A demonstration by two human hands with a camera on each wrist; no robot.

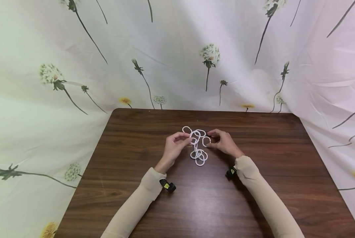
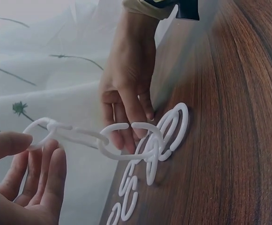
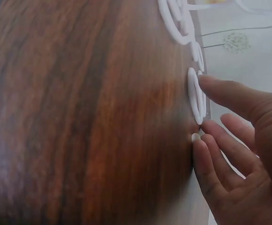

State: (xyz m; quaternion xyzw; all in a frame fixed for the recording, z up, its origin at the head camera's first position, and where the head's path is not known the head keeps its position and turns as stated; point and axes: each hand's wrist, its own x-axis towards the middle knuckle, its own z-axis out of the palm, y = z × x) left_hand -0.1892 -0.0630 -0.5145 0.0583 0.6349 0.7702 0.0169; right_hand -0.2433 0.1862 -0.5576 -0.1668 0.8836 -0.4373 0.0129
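A chain of white plastic C-shaped links (image 1: 199, 160) lies on the table, part of it raised by my left hand (image 1: 174, 145). Thumb and fingers of that hand pinch the end link (image 2: 35, 123), and two more links stretch sideways from it towards the pile in the left wrist view. My right hand (image 1: 225, 144) is low at the chain's right side, its thumb and fingers spread apart around a white link (image 3: 192, 91) lying by the tabletop. The thumb tip is right at that link's edge; the fingertips are beyond its other end, near the wood.
The dark wood-grain table (image 1: 129, 198) has its back edge a short way beyond the chain. Behind it hangs a white curtain (image 1: 177, 66) printed with dandelions. Each wrist wears a black strap with a small camera (image 1: 171, 187).
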